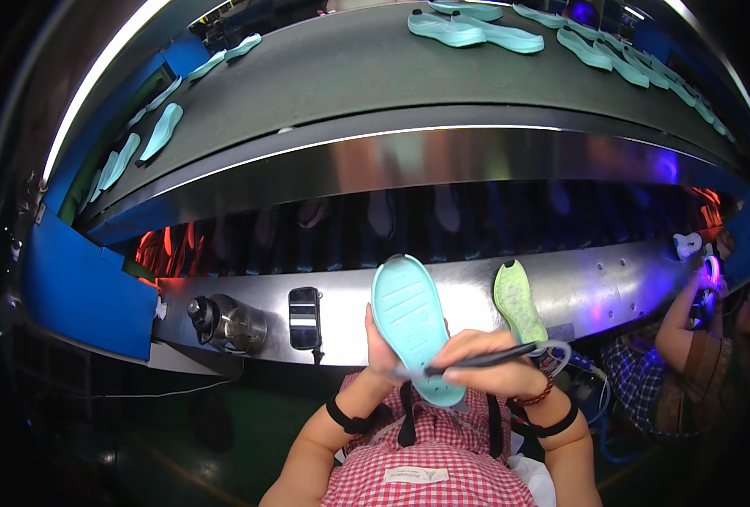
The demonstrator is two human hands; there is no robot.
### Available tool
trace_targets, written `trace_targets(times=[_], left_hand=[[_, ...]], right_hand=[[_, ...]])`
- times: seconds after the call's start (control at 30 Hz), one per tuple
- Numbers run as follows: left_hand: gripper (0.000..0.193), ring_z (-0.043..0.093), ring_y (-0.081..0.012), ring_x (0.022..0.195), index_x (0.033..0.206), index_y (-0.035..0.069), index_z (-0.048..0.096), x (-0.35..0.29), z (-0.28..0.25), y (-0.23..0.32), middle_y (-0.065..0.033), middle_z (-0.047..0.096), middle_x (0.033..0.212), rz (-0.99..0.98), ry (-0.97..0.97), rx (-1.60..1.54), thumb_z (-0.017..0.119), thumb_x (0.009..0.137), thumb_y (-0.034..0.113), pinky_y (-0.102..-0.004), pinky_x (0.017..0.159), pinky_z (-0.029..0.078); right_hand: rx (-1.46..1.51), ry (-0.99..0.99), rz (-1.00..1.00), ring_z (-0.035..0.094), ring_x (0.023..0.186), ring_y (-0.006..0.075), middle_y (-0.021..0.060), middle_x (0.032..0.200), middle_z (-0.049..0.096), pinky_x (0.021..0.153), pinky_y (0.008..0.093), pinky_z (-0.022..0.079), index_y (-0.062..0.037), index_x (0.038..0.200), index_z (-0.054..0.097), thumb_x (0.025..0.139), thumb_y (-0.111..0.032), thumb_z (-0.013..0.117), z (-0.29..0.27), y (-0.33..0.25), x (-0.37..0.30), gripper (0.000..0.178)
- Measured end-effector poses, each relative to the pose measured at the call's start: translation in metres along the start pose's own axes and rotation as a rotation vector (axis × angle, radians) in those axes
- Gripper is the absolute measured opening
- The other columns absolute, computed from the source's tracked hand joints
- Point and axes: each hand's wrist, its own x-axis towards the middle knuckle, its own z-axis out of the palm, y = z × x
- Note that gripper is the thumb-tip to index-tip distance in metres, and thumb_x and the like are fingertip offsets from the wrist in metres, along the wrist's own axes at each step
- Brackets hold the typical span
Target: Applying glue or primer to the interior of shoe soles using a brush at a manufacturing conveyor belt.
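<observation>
A turquoise shoe sole (409, 304) is held up in front of my chest, its inner side with raised ridges facing up. My left hand (380, 345) is closed around its left edge, with the fingers partly hidden beneath. In my right hand (486, 362) is a black-handled brush (510, 355), a pale tube running from its rear end. The blurred brush tip lies over the narrower near part of the sole. Just to the right, a light green sole (517, 297) rests on the metal ledge (595, 283).
A clear bottle with a dark lid (227, 323) and a phone (305, 318) sit on the ledge at left. Beyond, a dark conveyor belt (324, 84) carries several turquoise soles (476, 32). At right, a co-worker's arm (679, 338) reaches toward the ledge.
</observation>
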Motion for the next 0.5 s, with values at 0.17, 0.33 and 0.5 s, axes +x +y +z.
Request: trace_targets(times=[0.17, 0.33, 0.5], left_hand=[[0.084, 0.056, -0.0303, 0.089, 0.12, 0.004, 0.042, 0.002, 0.012, 0.003, -0.0181, 0.054, 0.103, 0.182, 0.012, 0.199, 0.015, 0.077, 0.071, -0.0424, 0.079, 0.046], [0.088, 0.055, -0.0307, 0.078, 0.112, 0.002, 0.047, 0.014, 0.024, 0.013, -0.0197, 0.054, 0.092, 0.377, 0.083, 0.211, 0.018, 0.073, 0.075, -0.0431, 0.073, 0.045], [0.097, 0.056, -0.0302, 0.077, 0.114, 0.003, 0.046, 0.008, 0.03, 0.025, -0.02, 0.055, 0.089, 0.49, 0.036, 0.139, 0.011, 0.068, 0.081, -0.0416, 0.071, 0.046]], right_hand=[[-0.276, -0.042, -0.172, 0.06, 0.086, 0.0196, 0.0098, 0.089, 0.064, 0.078, 0.0292, 0.048, -0.0041, 0.09, 0.066, 0.07, -0.002, 0.067, -0.004, -0.001, 0.001, 0.02], [-0.439, 0.122, -0.279, 0.06, 0.084, 0.0202, 0.0086, 0.088, 0.065, 0.077, 0.0307, 0.047, -0.0037, 0.088, 0.066, 0.067, 0.0, 0.068, -0.015, -0.009, 0.001, 0.022], [-0.226, -0.162, -0.228, 0.06, 0.086, 0.0209, 0.0072, 0.088, 0.066, 0.079, 0.0311, 0.046, -0.0047, 0.088, 0.066, 0.067, -0.002, 0.069, -0.011, -0.005, -0.016, 0.022]])
